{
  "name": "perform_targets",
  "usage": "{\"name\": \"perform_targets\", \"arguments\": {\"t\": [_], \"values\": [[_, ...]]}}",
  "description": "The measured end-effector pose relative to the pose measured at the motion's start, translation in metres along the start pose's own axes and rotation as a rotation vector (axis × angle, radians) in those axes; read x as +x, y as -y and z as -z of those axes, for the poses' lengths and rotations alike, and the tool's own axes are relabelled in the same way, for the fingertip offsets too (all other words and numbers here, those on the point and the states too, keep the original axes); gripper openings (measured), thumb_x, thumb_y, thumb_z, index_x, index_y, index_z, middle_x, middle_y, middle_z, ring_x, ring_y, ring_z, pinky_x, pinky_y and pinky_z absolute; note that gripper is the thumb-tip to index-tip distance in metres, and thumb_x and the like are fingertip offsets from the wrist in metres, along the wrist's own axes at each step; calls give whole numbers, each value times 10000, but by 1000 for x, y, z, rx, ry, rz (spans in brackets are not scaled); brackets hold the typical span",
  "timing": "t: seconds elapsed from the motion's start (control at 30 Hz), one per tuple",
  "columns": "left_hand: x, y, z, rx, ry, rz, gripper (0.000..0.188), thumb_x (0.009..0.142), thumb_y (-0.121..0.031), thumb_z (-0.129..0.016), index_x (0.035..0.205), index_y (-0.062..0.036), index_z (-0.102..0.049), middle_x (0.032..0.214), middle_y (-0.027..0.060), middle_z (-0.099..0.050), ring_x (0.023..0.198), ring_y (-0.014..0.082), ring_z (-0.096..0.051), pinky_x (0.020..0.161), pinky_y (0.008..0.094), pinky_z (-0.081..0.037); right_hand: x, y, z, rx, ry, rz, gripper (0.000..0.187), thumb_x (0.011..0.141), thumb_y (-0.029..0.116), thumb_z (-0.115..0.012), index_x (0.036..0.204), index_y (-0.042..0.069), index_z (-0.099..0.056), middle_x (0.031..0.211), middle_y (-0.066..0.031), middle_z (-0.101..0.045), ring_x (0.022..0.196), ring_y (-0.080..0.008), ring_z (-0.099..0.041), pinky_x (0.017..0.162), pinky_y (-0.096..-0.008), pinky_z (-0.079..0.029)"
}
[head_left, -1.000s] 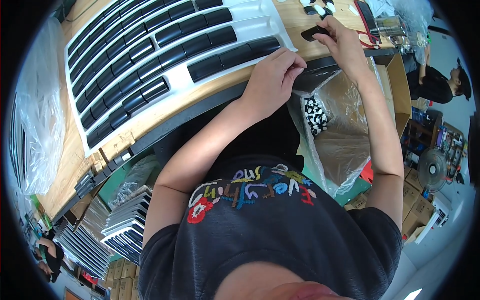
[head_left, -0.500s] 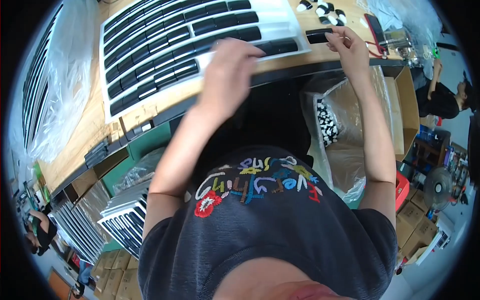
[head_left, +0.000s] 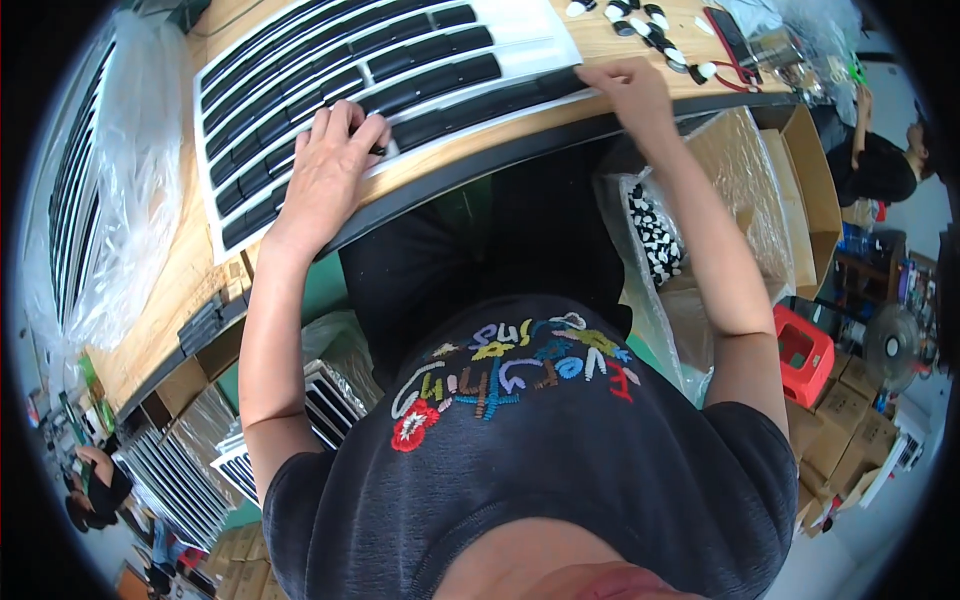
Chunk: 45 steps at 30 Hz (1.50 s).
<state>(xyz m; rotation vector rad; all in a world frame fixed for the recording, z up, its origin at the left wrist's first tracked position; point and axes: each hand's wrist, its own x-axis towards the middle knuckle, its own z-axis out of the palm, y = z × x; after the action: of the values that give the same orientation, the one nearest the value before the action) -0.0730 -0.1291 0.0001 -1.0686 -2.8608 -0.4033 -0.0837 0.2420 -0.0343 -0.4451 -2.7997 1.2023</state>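
Observation:
A white tray [head_left: 535,35] on the wooden bench holds rows of glossy black tubes [head_left: 430,85]. My left hand [head_left: 325,175] is over the front rows with bent fingers; a dark bit of a black tube shows between thumb and forefinger. At the right end of the front row, my right hand [head_left: 640,100] has its fingertips together against the last black tube [head_left: 558,86]. Its fingers partly hide that tube's end. Between the hands, tubes lie end to end along the tray's near edge.
Small black-and-white pieces [head_left: 650,30] lie beyond the tray, beside red-handled pliers [head_left: 735,82] and a dark flat device [head_left: 727,35]. Under the bench edge stands a plastic-lined carton [head_left: 745,160] with more such pieces. Clear plastic [head_left: 130,190] covers stacked trays at left. A red stool [head_left: 805,350] stands right.
My left hand has moved left and down along the tray. My right hand has come left; the black tube it held beside the tray is now at the front row's right end.

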Motion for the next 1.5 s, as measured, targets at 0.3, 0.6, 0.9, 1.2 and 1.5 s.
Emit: {"name": "perform_targets", "arguments": {"t": [0.3,0.6,0.9,1.2,1.5], "values": [[20,-17,-7,-624,-501,302,179,836,38,-710,939,-26,-578,917,83,-585,789,177,-564,719,301,-467,-36,23,14,-140,-202,336,400,925,291,-697,1221,28,-633,1092,-79,-613,960,-206,-619,829,-330,-500],[125,-146,-67,-1519,-268,279,108,918,-13,-661,1012,-19,-607,803,30,-653,708,71,-593,665,219,-491,-42,15,56,470,-3,218,220,992,155,-604,1160,14,-607,839,-44,-659,749,-106,-644,679,-243,-530],[114,-135,-93,-958,-413,143,96,881,63,-637,956,4,-640,796,85,-585,656,155,-549,638,267,-465,65,-93,181,-330,-160,286,226,950,104,-659,1138,-17,-629,931,-62,-723,869,-80,-665,756,-242,-539],[110,-132,-92,-945,-403,137,79,894,59,-628,951,4,-633,822,86,-594,672,158,-568,641,266,-472,67,-95,148,-392,-147,189,223,925,137,-685,1071,-10,-600,885,-106,-717,786,-152,-684,703,-290,-534],[113,-130,-97,-994,-377,134,67,899,35,-643,950,-6,-632,835,78,-596,683,155,-572,645,260,-473,69,-87,149,-543,-110,190,224,841,76,-736,959,-37,-583,807,-165,-659,713,-227,-650,664,-340,-502]]}}
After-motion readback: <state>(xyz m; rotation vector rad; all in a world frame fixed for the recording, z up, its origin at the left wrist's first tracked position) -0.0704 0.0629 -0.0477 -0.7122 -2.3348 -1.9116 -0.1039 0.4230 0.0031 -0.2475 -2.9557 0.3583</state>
